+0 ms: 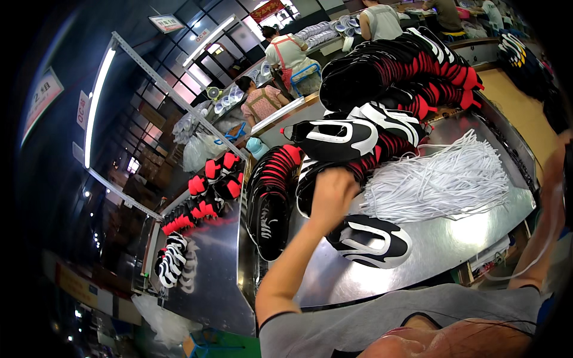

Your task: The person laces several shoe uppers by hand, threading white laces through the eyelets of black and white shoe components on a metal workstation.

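My left hand is closed, its fingers curled together over the metal worktable. What they grip, if anything, is hidden. Just below that hand lies a black-and-white shoe upper with a white-edged opening. Stacked black, white and red uppers rise behind it. Right of my left hand spreads a thick bundle of white shoelaces. My right arm reaches up along the right rim, where my right hand is dark and its fingers cannot be made out. A thin white strand hangs beside that arm.
A row of nested black-and-red uppers stands left of my left hand. More uppers line a side table at the left. Tall piles of uppers fill the back. Several people sit at work beyond the table.
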Available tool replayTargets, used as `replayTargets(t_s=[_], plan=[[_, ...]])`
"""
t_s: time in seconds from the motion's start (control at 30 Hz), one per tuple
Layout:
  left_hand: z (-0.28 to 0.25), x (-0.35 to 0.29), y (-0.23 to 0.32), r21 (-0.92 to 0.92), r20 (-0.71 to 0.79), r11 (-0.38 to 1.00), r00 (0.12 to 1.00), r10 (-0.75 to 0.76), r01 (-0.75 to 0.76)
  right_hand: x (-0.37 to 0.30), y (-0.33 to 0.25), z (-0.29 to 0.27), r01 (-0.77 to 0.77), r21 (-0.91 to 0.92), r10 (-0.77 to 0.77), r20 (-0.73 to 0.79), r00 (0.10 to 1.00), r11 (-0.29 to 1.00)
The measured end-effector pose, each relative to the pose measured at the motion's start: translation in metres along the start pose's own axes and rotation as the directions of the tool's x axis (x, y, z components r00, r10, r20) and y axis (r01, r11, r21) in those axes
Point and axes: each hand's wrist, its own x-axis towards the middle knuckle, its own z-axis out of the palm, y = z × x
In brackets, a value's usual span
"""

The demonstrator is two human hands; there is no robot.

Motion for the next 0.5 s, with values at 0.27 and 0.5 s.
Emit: replayTargets(t_s=[0.27, 0.5], plan=[[-0.014, -0.107, 0.056, -0.045, 0.539, 0.922, 0.787, -0.302, 0.384, -0.137, 0.221, 0.144, -0.775, -0.157, 0.791, 0.107, 0.603, 0.612], [0.033, -0.098, 0.069, -0.024, 0.966, -0.35, -0.068, -0.25, 0.937, -0.14, 0.248, 0.16, -0.79, -0.025, 0.79, 0.017, 0.613, 0.613]])
